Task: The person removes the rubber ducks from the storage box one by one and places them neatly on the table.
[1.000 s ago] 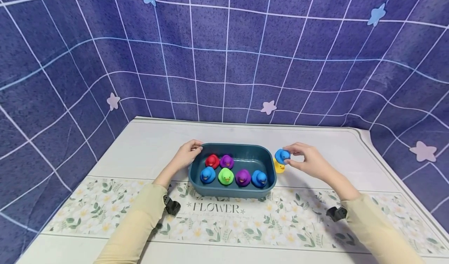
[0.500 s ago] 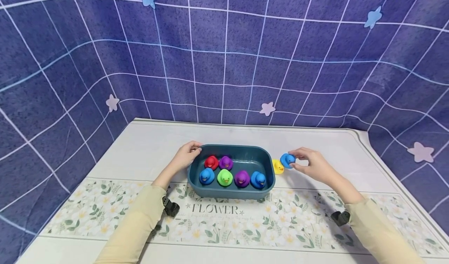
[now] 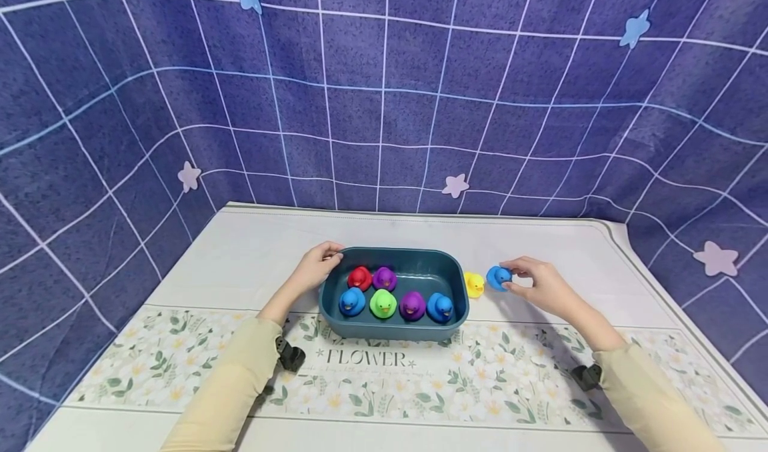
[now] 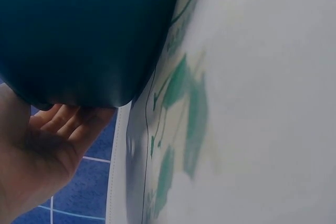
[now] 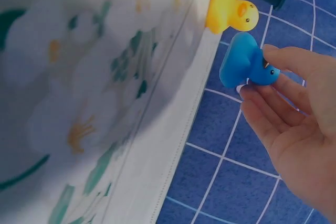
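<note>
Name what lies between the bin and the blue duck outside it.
A yellow duck sits between the bin and that blue duck; head and right wrist views both show it.

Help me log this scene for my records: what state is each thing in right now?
Tub: upright, uncovered
Red duck: upright in tub
Green duck: upright in tub
Two purple ducks: upright in tub
Two blue ducks: upright in tub
Yellow duck: upright on the table, outside
Third blue duck: roughly upright, pinched by right hand; table contact unclear
Left hand: holding the tub's left end
</note>
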Demonstrator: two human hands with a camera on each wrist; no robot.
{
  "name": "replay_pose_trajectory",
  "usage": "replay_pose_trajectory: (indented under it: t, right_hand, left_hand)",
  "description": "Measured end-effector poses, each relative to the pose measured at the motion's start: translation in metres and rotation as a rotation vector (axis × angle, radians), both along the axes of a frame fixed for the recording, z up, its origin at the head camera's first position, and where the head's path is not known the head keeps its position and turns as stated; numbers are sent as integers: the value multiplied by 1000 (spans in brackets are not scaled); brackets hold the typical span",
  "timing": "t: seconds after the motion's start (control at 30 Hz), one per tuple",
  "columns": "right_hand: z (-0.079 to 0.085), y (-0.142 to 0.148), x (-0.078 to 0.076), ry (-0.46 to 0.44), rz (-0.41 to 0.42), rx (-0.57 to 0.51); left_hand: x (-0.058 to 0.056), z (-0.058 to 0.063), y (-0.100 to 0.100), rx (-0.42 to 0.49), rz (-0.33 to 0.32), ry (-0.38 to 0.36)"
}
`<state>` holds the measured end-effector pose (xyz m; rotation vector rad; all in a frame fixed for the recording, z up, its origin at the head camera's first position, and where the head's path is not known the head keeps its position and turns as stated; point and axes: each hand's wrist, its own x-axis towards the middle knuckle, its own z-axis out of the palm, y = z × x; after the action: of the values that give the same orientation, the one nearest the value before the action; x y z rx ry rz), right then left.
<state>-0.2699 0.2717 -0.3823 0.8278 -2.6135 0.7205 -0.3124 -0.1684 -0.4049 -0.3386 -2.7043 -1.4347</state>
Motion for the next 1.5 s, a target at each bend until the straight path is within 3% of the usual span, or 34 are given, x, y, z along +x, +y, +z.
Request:
replay_pose_trajectory:
  t: [0.63, 1.5]
  right_hand:
    - [-14, 6, -6, -89, -32, 50]
    - [-18, 3, -7, -139, -45, 63]
  left_hand:
    - [0, 0, -1, 8, 0, -15]
    - [-3, -1, -3, -10, -5, -19]
